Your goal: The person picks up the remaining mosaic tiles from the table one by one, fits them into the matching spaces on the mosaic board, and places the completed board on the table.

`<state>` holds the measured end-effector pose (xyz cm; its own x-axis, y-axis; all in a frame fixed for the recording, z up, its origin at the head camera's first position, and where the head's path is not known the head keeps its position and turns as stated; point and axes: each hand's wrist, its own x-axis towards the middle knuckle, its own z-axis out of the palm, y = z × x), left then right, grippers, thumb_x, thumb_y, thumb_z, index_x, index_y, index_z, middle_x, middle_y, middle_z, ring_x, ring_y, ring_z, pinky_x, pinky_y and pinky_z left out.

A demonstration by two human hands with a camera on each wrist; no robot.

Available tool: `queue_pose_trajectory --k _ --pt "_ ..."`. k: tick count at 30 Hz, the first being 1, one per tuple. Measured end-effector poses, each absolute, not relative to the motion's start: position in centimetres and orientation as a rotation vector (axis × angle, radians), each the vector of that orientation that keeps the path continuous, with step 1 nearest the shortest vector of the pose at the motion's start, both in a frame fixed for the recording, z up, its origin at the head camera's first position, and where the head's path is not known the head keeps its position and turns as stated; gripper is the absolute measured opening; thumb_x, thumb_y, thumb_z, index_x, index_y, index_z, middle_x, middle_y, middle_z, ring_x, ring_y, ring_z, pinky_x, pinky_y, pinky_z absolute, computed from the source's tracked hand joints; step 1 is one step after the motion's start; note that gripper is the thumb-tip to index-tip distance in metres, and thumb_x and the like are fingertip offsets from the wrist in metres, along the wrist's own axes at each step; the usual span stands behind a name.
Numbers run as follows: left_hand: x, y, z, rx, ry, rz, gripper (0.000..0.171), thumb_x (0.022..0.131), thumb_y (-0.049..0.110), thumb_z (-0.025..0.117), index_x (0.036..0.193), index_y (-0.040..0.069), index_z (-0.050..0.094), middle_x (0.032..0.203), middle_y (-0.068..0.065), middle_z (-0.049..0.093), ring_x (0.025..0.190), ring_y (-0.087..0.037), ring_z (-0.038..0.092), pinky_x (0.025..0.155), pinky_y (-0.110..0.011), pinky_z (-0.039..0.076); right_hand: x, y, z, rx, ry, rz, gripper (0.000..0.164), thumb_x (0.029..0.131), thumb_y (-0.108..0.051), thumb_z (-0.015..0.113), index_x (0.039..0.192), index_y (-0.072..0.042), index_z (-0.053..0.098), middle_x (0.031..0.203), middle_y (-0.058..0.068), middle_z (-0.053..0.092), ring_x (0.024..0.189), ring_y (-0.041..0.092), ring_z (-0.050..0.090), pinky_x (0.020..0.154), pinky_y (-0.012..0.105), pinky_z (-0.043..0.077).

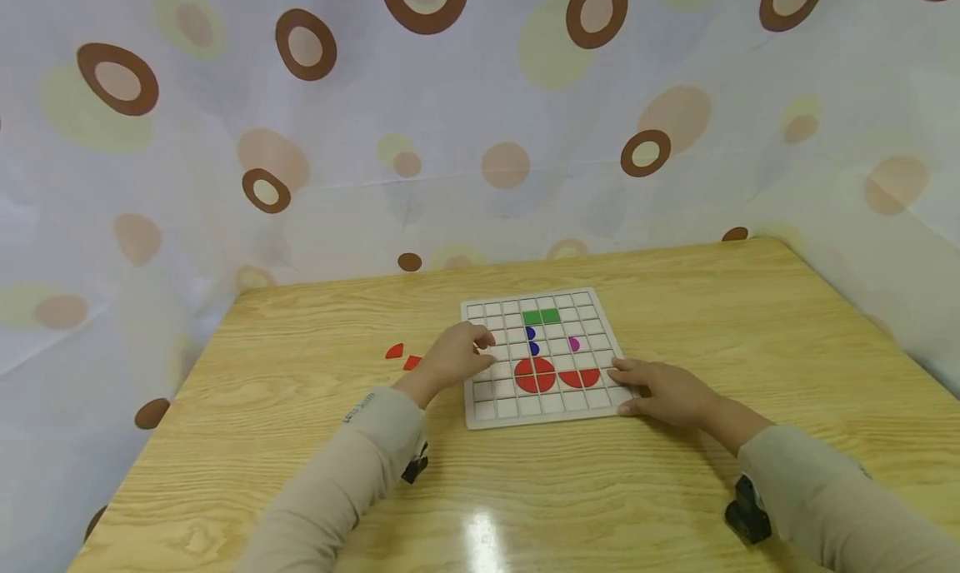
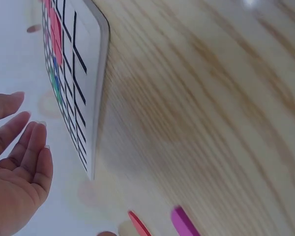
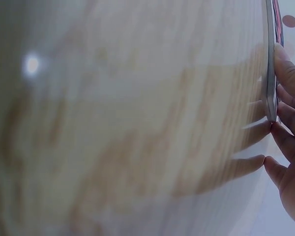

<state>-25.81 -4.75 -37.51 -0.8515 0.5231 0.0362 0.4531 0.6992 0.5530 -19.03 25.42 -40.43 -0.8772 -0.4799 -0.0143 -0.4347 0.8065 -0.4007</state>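
A white grid board [image 1: 506, 408] lies on the table. On it sit green squares [image 1: 541, 316], small blue pieces [image 1: 533, 348], a purple piece [image 1: 574, 344], a red circle of quarter pieces [image 1: 546, 381] and a red half circle [image 1: 580, 379]. My left hand [image 1: 452, 355] hovers at the board's left edge, fingers loosely bent; in the left wrist view nothing shows between them. My right hand [image 1: 670, 394] holds the board's near right corner, thumb at the near edge and fingers at the right side.
Loose red pieces [image 1: 395, 351] lie on the table [image 1: 300, 348] left of the board. In the left wrist view a purple piece [image 2: 185, 222] lies near a red one [image 2: 138, 224]. A patterned curtain [image 1: 450, 98] hangs behind the table and along its sides.
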Motion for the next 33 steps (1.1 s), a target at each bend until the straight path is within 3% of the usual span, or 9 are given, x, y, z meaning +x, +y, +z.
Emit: queue_pose_trajectory --k 10,23,33 --pt "-26.2 -8.5 -37.5 0.671 2.817 0.912 0.024 0.078 0.010 0.061 0.099 0.000 0.060 0.094 -0.009 0.055 0.084 -0.022 0.053 0.072 -0.032 0.043 -18.9 25.5 -40.4 -0.719 2.875 -0.598 0.059 0.077 -0.037 0.060 0.121 0.001 0.047 0.129 0.018 0.037 0.117 0.038 0.031 0.090 0.049 0.027" --pt "-26.7 -11.8 -37.2 0.552 2.798 0.931 0.030 0.080 0.010 0.058 0.108 -0.002 0.055 0.108 -0.014 0.054 0.095 -0.026 0.051 0.076 -0.035 0.044 -18.9 25.6 -40.2 -0.700 2.869 -0.605 0.059 0.077 -0.036 0.060 0.121 0.001 0.047 0.129 0.018 0.037 0.117 0.038 0.032 0.090 0.049 0.028" --pt "-27.6 -13.3 -37.2 0.453 2.804 0.894 0.031 0.081 0.008 0.054 0.111 -0.002 0.054 0.111 -0.015 0.052 0.101 -0.030 0.047 0.079 -0.038 0.041 -19.1 25.5 -40.7 -0.802 2.907 -0.640 0.064 0.077 -0.046 0.055 0.120 0.001 0.049 0.127 0.019 0.040 0.114 0.038 0.035 0.089 0.047 0.030"
